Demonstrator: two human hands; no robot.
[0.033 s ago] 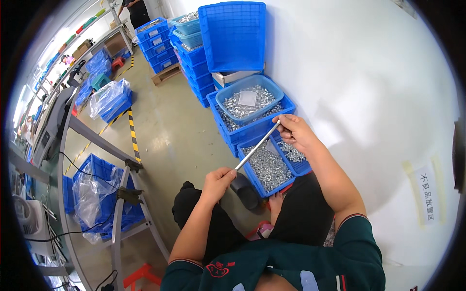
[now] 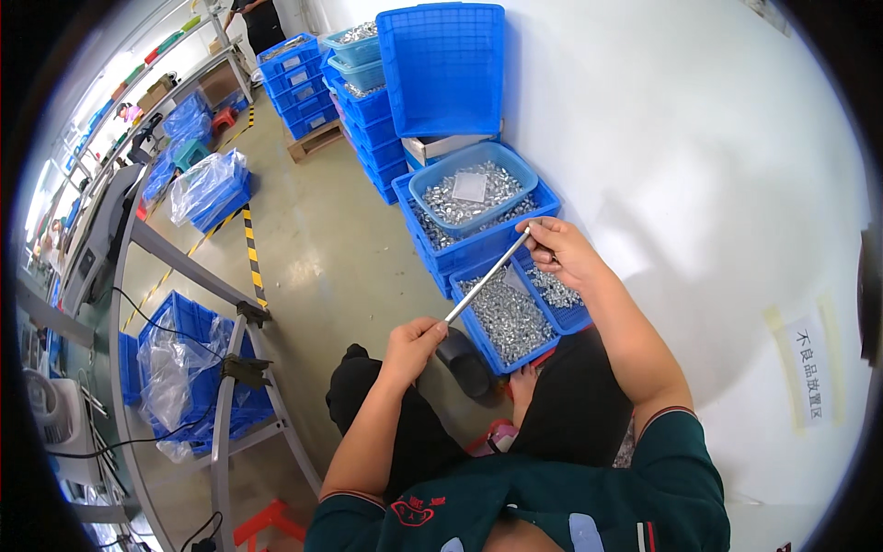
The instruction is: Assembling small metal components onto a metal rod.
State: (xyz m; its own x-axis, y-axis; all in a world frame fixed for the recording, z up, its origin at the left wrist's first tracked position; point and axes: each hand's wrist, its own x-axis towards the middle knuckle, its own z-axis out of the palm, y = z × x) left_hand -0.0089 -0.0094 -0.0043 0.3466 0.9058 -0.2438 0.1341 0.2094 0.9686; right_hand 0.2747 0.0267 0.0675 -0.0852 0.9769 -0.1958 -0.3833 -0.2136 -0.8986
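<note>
Steel is what I have between my hands: a thin metal rod (image 2: 487,274) that slants from my left hand (image 2: 411,346) up to my right hand (image 2: 563,250). My left fist is clamped round the lower end, near a dark rounded piece (image 2: 464,361) that sits just below it; my right fingertips are pinched together on the upper tip, over the blue crate (image 2: 478,342) of small silvery metal parts (image 2: 506,317) at my knees. To do this well, I judge I should keep the left grip firm and steady so the rod does not wobble, hold the slant so anything on the rod stays put, and let the right fingertips do the fine work close over the crate, so a dropped piece falls back among the others. Whether any parts already sit on the rod I cannot tell; they are too small. Counting: one rod, two hands on it. Close to me I count three open blue crates of parts, one carrying a paler blue basin (image 2: 474,193) heaped with more under a slip of white paper (image 2: 469,187). One crate (image 2: 443,69) stands on edge against the white wall (image 2: 699,166). Further stacks of crates (image 2: 294,78) run back along the floor, too many and too small to count surely. The loose parts are far past counting.
</note>
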